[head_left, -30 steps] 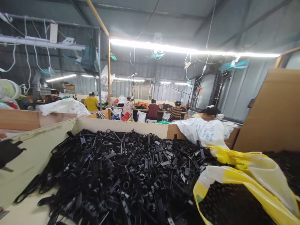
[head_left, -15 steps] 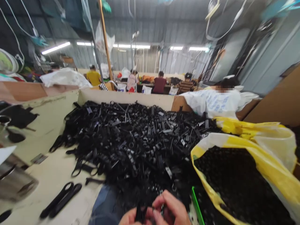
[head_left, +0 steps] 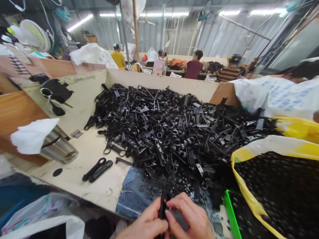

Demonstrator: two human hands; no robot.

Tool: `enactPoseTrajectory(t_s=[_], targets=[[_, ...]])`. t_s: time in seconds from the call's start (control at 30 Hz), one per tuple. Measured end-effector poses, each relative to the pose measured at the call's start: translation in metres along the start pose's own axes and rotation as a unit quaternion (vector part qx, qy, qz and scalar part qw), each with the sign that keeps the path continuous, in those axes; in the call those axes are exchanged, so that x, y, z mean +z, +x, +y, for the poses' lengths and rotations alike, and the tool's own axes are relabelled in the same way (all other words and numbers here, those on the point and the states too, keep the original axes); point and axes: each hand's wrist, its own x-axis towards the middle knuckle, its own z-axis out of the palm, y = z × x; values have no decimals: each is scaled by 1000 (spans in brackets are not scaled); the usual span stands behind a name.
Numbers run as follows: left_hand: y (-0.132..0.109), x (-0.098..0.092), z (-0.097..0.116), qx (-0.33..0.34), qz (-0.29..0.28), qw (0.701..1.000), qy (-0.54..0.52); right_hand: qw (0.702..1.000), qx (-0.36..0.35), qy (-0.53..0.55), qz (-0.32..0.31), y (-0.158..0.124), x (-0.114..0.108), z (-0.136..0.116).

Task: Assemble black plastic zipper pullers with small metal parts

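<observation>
My left hand (head_left: pixel 149 220) is closed around a long black plastic part (head_left: pixel 162 205), held upright near the front edge of the table. My right hand (head_left: pixel 189 215) meets it from the right, thumb and forefinger pinched against its side. Whether a smaller piece sits between those fingertips is hidden. Just beyond my hands, many tiny dark pieces (head_left: pixel 164 184) lie scattered on a blue denim cloth (head_left: pixel 132 196). Behind them rises a big heap of black plastic parts (head_left: pixel 159 132), some with ring-shaped ends.
Two black handles (head_left: pixel 97 170) lie on the left, near a steel cup (head_left: pixel 58 147) topped by white paper (head_left: pixel 35 136). At right, a yellow-and-white bag (head_left: pixel 241 176) full of small black pieces stands by a green tray (head_left: pixel 231 214). Several people sit farther back.
The view has tilted down and turned left, so the heap sits higher and more of the table's left side shows. Both hands stay together at the black part, which now stands more plainly in view.
</observation>
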Motion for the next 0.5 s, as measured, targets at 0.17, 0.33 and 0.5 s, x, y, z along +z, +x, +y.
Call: enactPoseTrajectory(t_s=[0.17, 0.33, 0.5], targets=[[-3, -5, -6, 8, 43, 999, 22, 1000, 3, 12, 1, 1, 4, -4], [4, -9, -34, -10, 151, 987, 45, 999, 22, 26, 6, 2, 8, -8], [9, -3, -30, -38, 154, 982, 104, 998, 40, 38, -28, -1, 9, -8]])
